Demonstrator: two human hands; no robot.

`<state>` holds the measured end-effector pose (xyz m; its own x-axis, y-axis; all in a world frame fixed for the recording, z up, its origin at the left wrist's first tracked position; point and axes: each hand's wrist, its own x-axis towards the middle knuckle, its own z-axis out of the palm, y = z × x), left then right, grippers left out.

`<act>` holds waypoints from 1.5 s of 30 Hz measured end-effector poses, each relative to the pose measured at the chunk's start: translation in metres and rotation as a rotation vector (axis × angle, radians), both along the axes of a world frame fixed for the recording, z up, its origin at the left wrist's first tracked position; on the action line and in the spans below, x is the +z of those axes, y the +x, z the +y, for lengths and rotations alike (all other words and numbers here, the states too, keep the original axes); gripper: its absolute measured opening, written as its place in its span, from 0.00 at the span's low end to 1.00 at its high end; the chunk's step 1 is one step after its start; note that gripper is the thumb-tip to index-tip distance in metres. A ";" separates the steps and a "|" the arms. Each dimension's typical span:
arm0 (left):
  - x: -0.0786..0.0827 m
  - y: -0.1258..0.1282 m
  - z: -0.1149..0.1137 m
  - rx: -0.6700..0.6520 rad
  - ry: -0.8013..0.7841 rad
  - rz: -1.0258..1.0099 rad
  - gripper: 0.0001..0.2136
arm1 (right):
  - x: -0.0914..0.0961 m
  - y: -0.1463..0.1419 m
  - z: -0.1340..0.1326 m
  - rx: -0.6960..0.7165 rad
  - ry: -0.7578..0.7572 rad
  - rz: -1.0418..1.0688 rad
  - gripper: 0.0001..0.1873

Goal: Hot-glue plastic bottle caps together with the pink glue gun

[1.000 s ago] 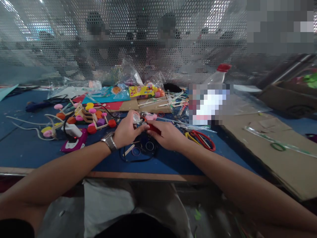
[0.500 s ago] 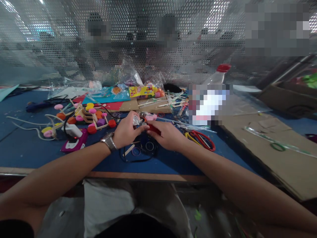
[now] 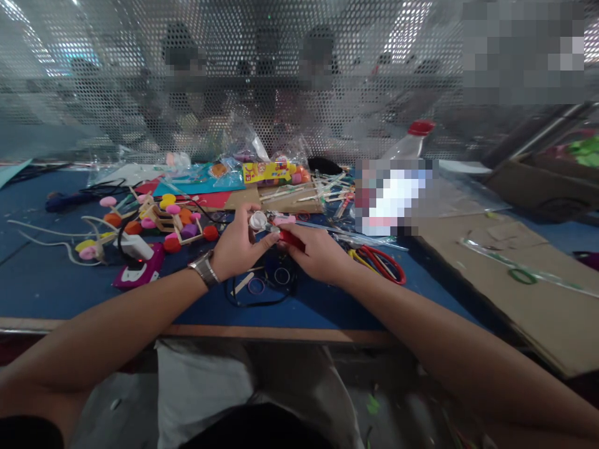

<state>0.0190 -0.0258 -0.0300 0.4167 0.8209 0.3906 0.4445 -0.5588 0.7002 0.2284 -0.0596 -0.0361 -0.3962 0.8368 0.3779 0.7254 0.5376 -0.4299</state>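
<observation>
In the head view my left hand (image 3: 234, 248), a watch on its wrist, pinches a small white round piece (image 3: 258, 221) that looks like a cap or a roll. Close beside it, my right hand (image 3: 322, 254) is closed around a red-handled tool (image 3: 291, 239); its kind is mostly hidden by the fingers. The tool's front end meets the left thumb near the white piece. Just behind the hands lies a pink piece (image 3: 283, 219). Below them on the table are a wooden craft stick (image 3: 243, 284), a thin ring (image 3: 282, 275) and a black cord (image 3: 262, 304).
Left of the hands stand a stick frame with coloured balls (image 3: 179, 222) and a purple power strip (image 3: 159, 257) with a white plug. To the right lie red-handled scissors (image 3: 397, 274) and cardboard (image 3: 528, 305). A red-capped bottle (image 3: 421, 128) and a yellow packet (image 3: 266, 171) are behind.
My left fingers have spread a little and turned, so more of the white round piece shows. The right hand keeps its grip on the red tool, almost in place.
</observation>
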 end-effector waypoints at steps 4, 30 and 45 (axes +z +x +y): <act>0.002 0.001 -0.002 -0.024 0.038 0.060 0.28 | -0.001 0.000 0.000 0.019 0.007 -0.004 0.23; 0.007 -0.001 0.002 0.016 0.090 0.112 0.27 | 0.001 -0.003 -0.004 0.059 -0.015 -0.035 0.23; 0.005 -0.002 0.003 0.009 0.158 0.097 0.22 | 0.001 0.000 -0.001 0.028 -0.037 0.040 0.24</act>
<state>0.0173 -0.0231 -0.0252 0.4512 0.7564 0.4737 0.5111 -0.6541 0.5576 0.2281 -0.0604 -0.0351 -0.4047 0.8392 0.3632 0.6919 0.5407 -0.4784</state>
